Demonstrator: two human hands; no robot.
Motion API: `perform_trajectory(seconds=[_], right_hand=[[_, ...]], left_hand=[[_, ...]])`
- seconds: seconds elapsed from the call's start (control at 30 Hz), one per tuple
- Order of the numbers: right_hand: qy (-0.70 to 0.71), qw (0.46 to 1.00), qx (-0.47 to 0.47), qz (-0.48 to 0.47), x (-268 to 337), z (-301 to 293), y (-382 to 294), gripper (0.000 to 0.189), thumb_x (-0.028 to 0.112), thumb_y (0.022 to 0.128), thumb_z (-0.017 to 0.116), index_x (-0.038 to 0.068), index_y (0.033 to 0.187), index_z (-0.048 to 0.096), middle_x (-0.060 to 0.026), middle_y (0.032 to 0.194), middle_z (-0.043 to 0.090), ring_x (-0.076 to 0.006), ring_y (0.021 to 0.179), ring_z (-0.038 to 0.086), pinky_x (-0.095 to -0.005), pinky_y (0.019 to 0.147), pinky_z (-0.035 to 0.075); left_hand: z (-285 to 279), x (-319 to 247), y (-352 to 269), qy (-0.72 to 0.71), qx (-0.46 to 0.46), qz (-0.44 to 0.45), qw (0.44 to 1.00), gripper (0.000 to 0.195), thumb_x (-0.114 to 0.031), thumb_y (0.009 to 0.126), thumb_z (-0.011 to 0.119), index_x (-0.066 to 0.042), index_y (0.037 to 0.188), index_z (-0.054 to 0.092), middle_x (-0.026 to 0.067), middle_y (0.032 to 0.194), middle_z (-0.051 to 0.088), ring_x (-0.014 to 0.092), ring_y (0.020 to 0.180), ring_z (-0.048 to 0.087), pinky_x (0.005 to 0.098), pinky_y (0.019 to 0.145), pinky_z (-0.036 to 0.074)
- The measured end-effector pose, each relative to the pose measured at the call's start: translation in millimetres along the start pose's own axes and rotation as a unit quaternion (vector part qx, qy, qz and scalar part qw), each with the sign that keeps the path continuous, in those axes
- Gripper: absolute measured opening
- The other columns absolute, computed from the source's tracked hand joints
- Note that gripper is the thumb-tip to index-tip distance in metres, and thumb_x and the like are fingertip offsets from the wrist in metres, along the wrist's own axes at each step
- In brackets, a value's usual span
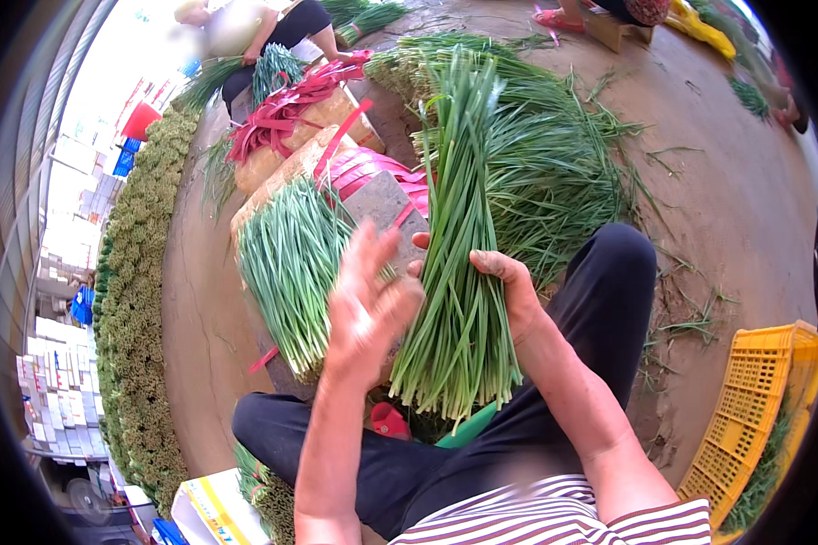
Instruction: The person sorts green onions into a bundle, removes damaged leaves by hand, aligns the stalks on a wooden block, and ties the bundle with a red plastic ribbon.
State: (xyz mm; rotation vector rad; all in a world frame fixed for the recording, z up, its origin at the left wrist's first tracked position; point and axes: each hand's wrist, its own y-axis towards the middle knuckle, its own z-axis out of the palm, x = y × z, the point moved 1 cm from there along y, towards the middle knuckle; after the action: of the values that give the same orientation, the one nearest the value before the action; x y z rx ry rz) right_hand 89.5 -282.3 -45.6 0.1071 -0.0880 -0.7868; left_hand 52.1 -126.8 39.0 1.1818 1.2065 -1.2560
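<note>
My right hand grips a thick bundle of long green garlic chives, thumb on the near side and fingertips showing past its left edge. The pale cut stems hang toward my lap and the leaf tips point away from me. Just left of the bundle is my left hand, blurred, with its fingers spread and nothing in them. Beyond that hand, a second bunch of chives lies on a low work block. Pink-red tie strips lie behind a grey slab on the same block.
A large loose heap of chives covers the floor ahead. More red strips lie on another block, near a seated person. Stacked bunches form a long row at left. A yellow plastic crate stands at right, a white box at lower left.
</note>
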Motion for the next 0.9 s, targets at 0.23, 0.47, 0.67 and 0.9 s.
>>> perform_trajectory(seconds=[0.23,0.47,0.67,0.9], right_hand=[[-0.097,0.955,-0.275,-0.059,-31,-15,3,0.040,0.031,0.088,0.058,-0.002,0.109,0.066,-0.0143,0.089,0.072,-0.0252,0.073,0.069,-0.0379,0.072,0.058],[-0.203,0.902,-0.346,-0.158,-49,-39,-1,0.038,0.032,0.090,0.058,0.000,0.108,0.066,-0.0114,0.091,0.072,-0.0229,0.073,0.068,-0.0356,0.072,0.057],[-0.197,0.918,-0.341,-0.056,-35,-8,-13,0.042,0.032,0.095,0.058,0.004,0.127,0.057,-0.0096,0.112,0.067,-0.0206,0.096,0.066,-0.0382,0.087,0.053],[-0.321,0.861,-0.351,-0.180,-75,-34,-28,0.038,0.017,0.096,0.055,0.000,0.130,0.053,-0.0104,0.119,0.064,-0.0184,0.105,0.061,-0.0350,0.097,0.046]], left_hand=[[4,64,-76,-0.091,0.067,-0.245,0.963,0.097,-0.018,0.066,0.094,0.000,0.143,0.037,0.0079,0.126,0.057,0.018,0.113,0.058,0.0335,0.099,0.048],[15,83,-91,-0.187,0.023,-0.265,0.946,0.060,0.004,0.071,0.083,-0.003,0.124,0.056,0.0024,0.107,0.065,0.014,0.095,0.065,0.0312,0.086,0.055],[8,66,-77,-0.081,-0.035,-0.192,0.977,0.056,0.008,0.072,0.081,-0.001,0.123,0.059,0.0066,0.111,0.069,0.015,0.097,0.067,0.0324,0.089,0.055],[1,76,-77,-0.211,-0.044,-0.233,0.948,0.060,0.003,0.073,0.083,-0.002,0.128,0.058,0.0062,0.115,0.068,0.017,0.100,0.067,0.0329,0.091,0.054]])
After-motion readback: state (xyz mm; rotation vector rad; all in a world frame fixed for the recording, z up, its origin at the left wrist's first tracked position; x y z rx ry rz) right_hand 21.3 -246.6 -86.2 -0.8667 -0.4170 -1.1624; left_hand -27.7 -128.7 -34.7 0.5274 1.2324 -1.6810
